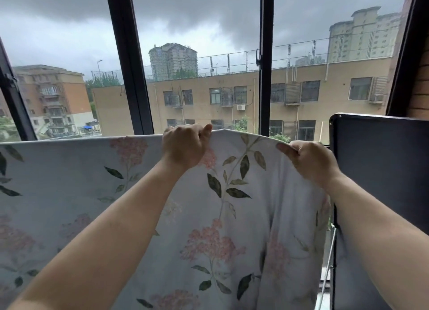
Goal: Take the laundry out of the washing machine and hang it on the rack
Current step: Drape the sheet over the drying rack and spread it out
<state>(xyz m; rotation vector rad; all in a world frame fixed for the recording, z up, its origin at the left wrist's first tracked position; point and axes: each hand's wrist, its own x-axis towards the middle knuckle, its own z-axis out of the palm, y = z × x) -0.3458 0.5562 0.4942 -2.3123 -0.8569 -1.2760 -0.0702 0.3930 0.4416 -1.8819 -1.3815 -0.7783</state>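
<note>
Head view. Left of both grips, the floral sheet (69, 182) runs out flat. Its top edge is a straight, near-level line that suggests a rail beneath, but the rack itself is hidden by the cloth. The left hand (183, 145) is clenched over that top edge, knuckles toward the camera, fingers curled round the fold. Between the 2 grips the edge rises to a small peak just right of the left hand, then slopes down to the right hand (311, 161), which pinches the hem between thumb and curled fingers. Below the right grip the cloth hangs in loose vertical folds, so the unspread slack lies on that side. The sheet's long axis runs left to right, parallel to the window frame (264, 77) beyond the grips. The right hand is nearer the free end, so the spreading move probably falls to it. Open room rightward is short: a dark panel (380, 159) stands just beside the right grip, and its upright edge is the likely snag.
</note>
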